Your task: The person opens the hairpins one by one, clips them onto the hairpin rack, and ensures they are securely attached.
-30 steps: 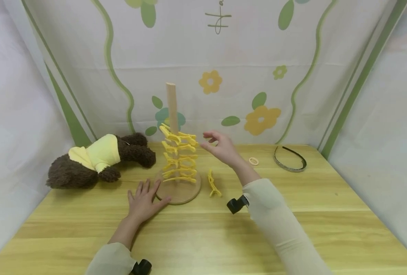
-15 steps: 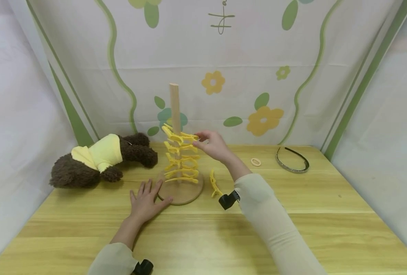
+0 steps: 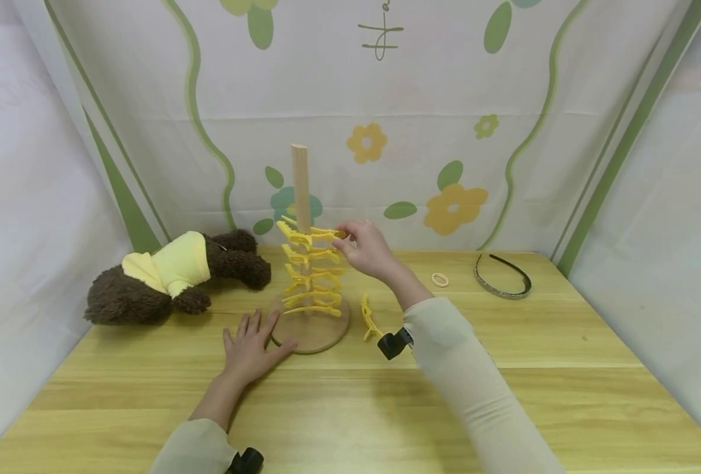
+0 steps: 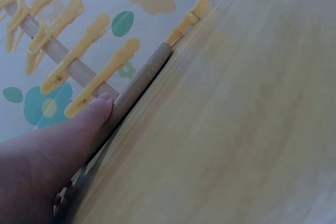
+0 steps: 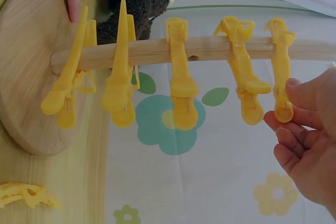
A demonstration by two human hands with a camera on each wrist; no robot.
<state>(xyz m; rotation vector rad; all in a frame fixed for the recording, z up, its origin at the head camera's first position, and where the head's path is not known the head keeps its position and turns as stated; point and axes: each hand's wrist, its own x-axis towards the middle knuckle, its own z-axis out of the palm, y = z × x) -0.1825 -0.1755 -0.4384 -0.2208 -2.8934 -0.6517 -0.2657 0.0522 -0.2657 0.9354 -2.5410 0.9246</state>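
Note:
Several yellow hair clips (image 5: 181, 72) are clamped one above another on a wooden post (image 3: 300, 184) with a round base (image 3: 320, 332). My right hand (image 3: 366, 249) pinches the handle end of the topmost clip (image 5: 281, 66) between thumb and fingers, while that clip's other end lies across the post. My left hand (image 3: 249, 349) lies with fingers spread at the base's left front edge, its thumb (image 4: 100, 109) on the base. One more yellow clip (image 3: 369, 317) lies on the table, right of the base.
A brown plush toy (image 3: 131, 293) in a yellow shirt lies at the left on the wooden table (image 3: 350, 415). Toward the back right are a small pale ring (image 3: 440, 280) and a headband (image 3: 507, 293). A printed cloth (image 3: 433, 85) hangs behind.
My right hand has moved left to the topmost clip and now pinches its end; the clip has tilted slightly. My left hand stays at the base.

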